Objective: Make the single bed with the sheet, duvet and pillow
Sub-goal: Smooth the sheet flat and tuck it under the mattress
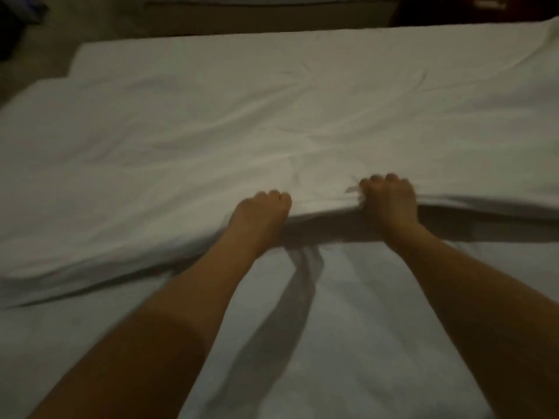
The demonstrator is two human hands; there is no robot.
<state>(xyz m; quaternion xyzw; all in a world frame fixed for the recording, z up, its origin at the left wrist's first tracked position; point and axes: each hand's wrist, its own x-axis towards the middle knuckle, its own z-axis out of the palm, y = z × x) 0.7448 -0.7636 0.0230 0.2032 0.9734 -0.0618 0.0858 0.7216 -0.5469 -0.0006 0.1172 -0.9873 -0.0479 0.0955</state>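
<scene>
A dim bedroom: a bed (302, 34) spread with white duvet (211, 122) and sheet (363, 328).

Duvet (242, 122): white cloth, matt, soft, creased in shallow folds, near edge thick and padded. Sheet (348, 328) beneath: white cloth, matt, smoother, few long wrinkles. Floor (99, 22) beyond bed: dull, matt, material unclear in dim light.
</scene>
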